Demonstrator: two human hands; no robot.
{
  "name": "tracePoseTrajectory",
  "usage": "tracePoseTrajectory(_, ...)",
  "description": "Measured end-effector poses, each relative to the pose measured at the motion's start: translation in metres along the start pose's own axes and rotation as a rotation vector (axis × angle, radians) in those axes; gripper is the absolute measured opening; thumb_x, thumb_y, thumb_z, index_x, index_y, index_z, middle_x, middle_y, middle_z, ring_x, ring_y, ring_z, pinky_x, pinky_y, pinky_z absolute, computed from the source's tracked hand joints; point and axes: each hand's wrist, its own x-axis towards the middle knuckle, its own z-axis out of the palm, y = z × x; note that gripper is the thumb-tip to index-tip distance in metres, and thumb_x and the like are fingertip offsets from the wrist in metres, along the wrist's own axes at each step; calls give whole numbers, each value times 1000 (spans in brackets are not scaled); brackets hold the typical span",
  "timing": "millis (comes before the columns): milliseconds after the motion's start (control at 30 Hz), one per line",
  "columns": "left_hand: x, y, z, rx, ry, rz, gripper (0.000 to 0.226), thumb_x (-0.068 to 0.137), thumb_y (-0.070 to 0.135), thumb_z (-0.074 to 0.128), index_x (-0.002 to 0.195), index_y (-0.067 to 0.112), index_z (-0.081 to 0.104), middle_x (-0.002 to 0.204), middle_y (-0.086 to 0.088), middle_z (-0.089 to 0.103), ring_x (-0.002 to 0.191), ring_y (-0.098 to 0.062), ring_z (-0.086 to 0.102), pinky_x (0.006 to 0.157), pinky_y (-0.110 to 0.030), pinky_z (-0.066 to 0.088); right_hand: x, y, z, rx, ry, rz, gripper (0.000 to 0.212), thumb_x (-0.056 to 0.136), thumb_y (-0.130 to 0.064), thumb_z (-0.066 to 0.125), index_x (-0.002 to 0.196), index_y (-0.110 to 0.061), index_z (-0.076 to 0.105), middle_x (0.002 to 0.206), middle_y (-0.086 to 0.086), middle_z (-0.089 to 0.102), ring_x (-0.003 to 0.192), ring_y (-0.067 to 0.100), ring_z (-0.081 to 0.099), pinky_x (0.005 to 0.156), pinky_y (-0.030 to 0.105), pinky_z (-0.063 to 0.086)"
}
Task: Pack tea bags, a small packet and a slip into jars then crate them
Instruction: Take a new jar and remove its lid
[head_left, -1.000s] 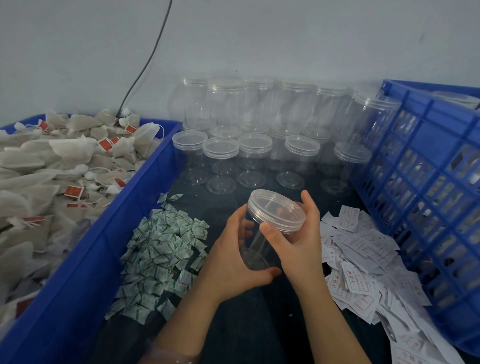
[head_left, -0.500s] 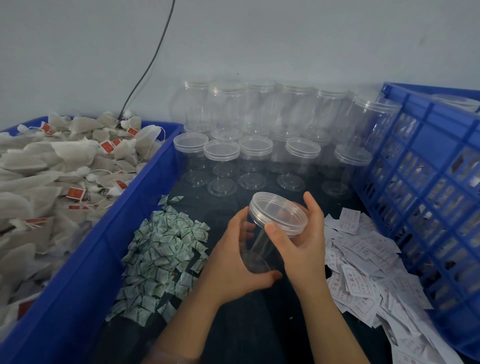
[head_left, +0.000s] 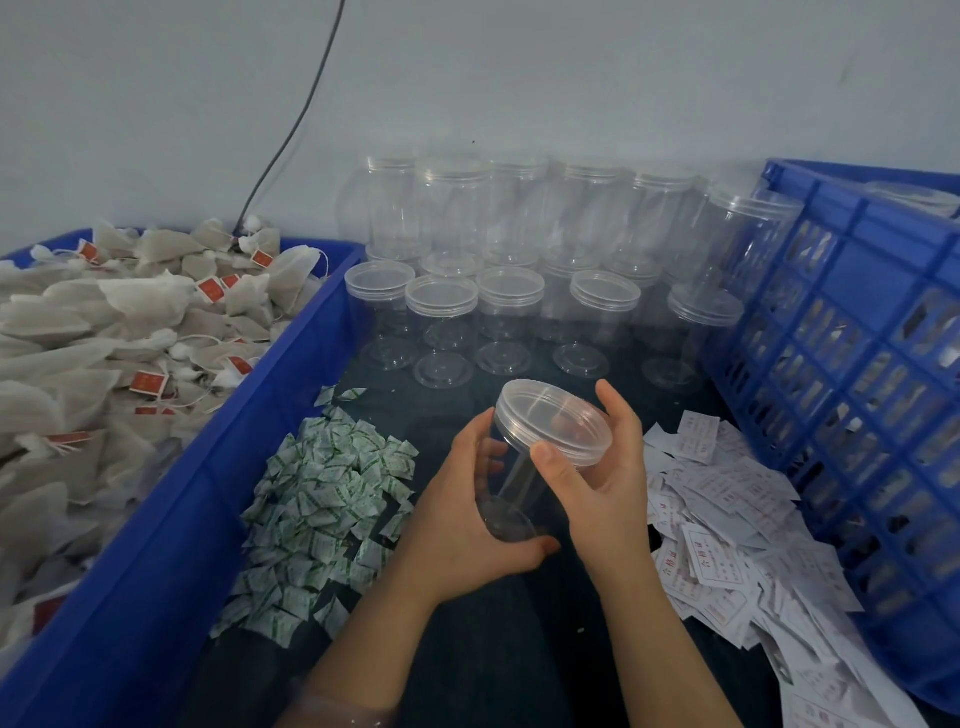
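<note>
I hold a clear empty plastic jar tilted over the dark table. My left hand grips its body and base. My right hand wraps thumb and fingers round the clear lid on top. Tea bags with red tags fill the blue bin at the left. Small green-and-white packets lie heaped beside that bin. White printed slips lie scattered at the right. A blue slatted crate stands at the far right.
Several lidded empty jars stand in rows against the back wall, some stacked. A black cable runs down the grey wall behind the bin. Dark table surface shows between the packets and slips.
The jar and both hands have stayed almost in place. My right hand's grip on the lid has shifted only slightly.
</note>
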Motion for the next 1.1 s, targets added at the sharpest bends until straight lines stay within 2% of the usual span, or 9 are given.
tracePoseTrajectory(167, 0, 0, -1, 3, -1, 5, 115, 50, 37, 90, 143, 46, 24, 133, 17, 51, 124, -7, 52, 98, -38, 51, 0, 0, 1, 3, -26, 10, 98, 55, -53, 72, 141, -33, 31, 128, -9, 56, 112, -2, 58, 88, 13, 48)
tracePoseTrajectory(267, -1, 3, -1, 10, -18, 4, 117, 50, 37, 92, 143, 49, 22, 135, 19, 49, 125, -5, 52, 97, -38, 51, 1, -1, 2, -34, 14, -6, 103, 50, -56, 73, 140, -35, 29, 122, -14, 54, 107, -9, 57, 85, 8, 46)
tracePoseTrajectory(467, -2, 8, -10, -36, -95, 5, 109, 51, 35, 88, 138, 54, 25, 122, 23, 53, 115, -1, 56, 89, -26, 54, 0, 4, -1, -27, 17, -53, 93, 61, -52, 70, 143, -28, 34, 115, -14, 62, 107, -1, 61, 86, 13, 48)
tracePoseTrajectory(533, -2, 10, -12, -114, -184, -27, 104, 52, 33, 87, 137, 47, 28, 119, 19, 56, 112, -3, 58, 85, -20, 52, 1, 6, -3, 7, 10, -49, 81, 64, -48, 66, 138, -30, 38, 107, -20, 66, 101, -2, 63, 82, 13, 49)
tracePoseTrajectory(633, -3, 10, -12, -227, -280, -77, 100, 54, 30, 85, 139, 34, 33, 121, 1, 59, 112, -12, 61, 88, -25, 52, 4, 10, -7, 66, 4, -1, 70, 64, -48, 62, 131, -36, 43, 109, -8, 67, 95, 3, 66, 79, 17, 52)
tracePoseTrajectory(700, -2, 9, -14, -273, -314, -95, 96, 54, 29, 85, 136, 33, 36, 119, -2, 61, 110, -15, 64, 87, -28, 53, 5, 12, -8, 105, -11, 36, 70, 62, -50, 62, 129, -38, 45, 121, 7, 62, 101, 12, 65, 83, 25, 53)
tracePoseTrajectory(767, 0, 8, -16, -320, -347, -119, 95, 53, 27, 85, 135, 30, 38, 118, -4, 62, 107, -20, 66, 85, -30, 53, 6, 14, -8, 155, -24, 65, 73, 62, -50, 64, 130, -34, 45, 125, 14, 62, 108, 23, 64, 88, 31, 52)
tracePoseTrajectory(967, 1, 10, -15, -420, -392, -179, 93, 52, 23, 84, 134, 29, 40, 118, -9, 61, 104, -24, 66, 84, -35, 54, 9, 22, -9, 331, -38, 136, 75, 63, -44, 68, 130, -15, 47, 112, 5, 73, 105, 21, 69, 82, 26, 55)
tracePoseTrajectory(1100, 2, 12, -21, -469, -429, -210, 89, 54, 21, 81, 134, 26, 42, 122, -19, 60, 103, -29, 64, 88, -43, 53, 8, 16, -5, 384, -32, 198, 81, 59, -48, 73, 127, -11, 51, 111, 4, 74, 107, 24, 68, 95, 42, 52)
